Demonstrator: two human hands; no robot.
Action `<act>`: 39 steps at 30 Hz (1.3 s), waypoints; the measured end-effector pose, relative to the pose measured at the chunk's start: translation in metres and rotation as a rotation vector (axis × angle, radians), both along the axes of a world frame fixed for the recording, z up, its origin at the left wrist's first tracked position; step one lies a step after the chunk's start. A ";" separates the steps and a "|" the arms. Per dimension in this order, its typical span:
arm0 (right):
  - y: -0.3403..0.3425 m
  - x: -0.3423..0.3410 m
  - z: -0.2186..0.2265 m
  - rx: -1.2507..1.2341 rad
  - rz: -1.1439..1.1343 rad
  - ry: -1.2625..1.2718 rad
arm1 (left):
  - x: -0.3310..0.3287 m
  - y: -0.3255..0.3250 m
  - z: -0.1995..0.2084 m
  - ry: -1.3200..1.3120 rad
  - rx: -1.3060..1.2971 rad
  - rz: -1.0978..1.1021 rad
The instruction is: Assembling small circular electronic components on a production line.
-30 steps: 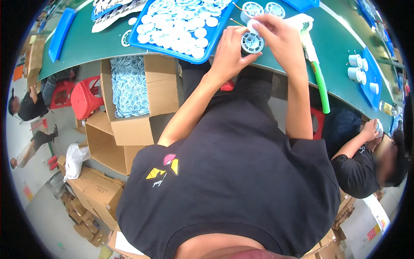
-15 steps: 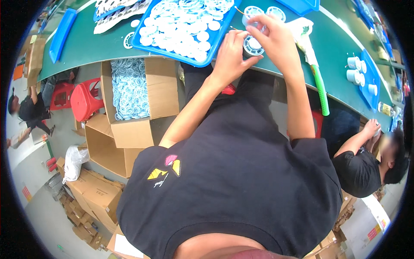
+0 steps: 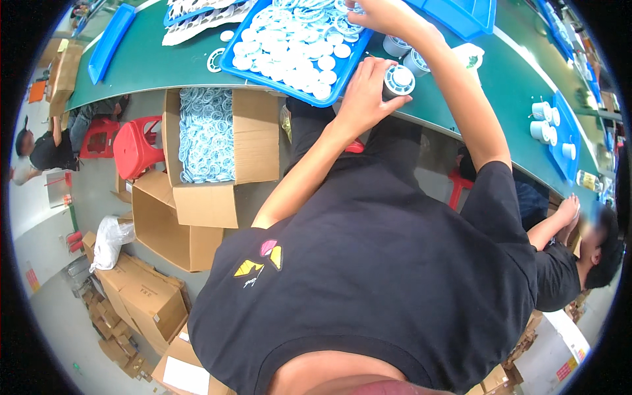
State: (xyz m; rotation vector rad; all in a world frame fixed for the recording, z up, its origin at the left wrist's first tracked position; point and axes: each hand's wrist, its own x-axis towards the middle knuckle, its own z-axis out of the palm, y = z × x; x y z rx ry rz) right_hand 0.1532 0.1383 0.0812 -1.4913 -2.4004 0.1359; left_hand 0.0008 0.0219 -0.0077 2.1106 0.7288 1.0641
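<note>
My left hand (image 3: 368, 93) is closed around an upright round spool-like part (image 3: 399, 79) at the table's near edge. Its top is a pale slotted ring with a white raised centre; the fingers cover part of its side. Farther off, my right hand (image 3: 382, 16) reaches over the far right corner of a blue tray (image 3: 320, 103). Its thumb and finger close on a pale blue plastic ring (image 3: 359, 9), partly cut off by the picture's upper edge. White discs (image 3: 289, 59) and more pale rings (image 3: 345, 25) are heaped in the tray.
Similar spools (image 3: 416, 63) stand beyond my left hand. A white bag (image 3: 469, 55) lies under my right forearm. Blue trays (image 3: 464, 14) lie on the green table (image 3: 158, 66). Below is an open carton (image 3: 257, 145) of pale rings. A co-worker (image 3: 559, 263) sits at the right.
My right hand has left the spool and moved up and left to the tray's rings. My left hand still holds the spool. The green-handled tool is no longer visible.
</note>
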 end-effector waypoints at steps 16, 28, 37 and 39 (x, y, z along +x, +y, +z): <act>-0.187 -0.017 -0.027 0.317 -0.544 0.238 | 0.011 -0.022 -0.013 -0.024 0.120 0.254; -0.195 -0.037 -0.034 0.295 -0.663 0.261 | 0.017 -0.025 -0.018 -0.042 0.138 0.318; -0.199 -0.040 -0.036 0.293 -0.687 0.304 | 0.017 -0.024 -0.020 -0.040 0.136 0.312; -0.199 -0.041 -0.035 0.288 -0.687 0.303 | 0.017 -0.024 -0.020 -0.039 0.133 0.312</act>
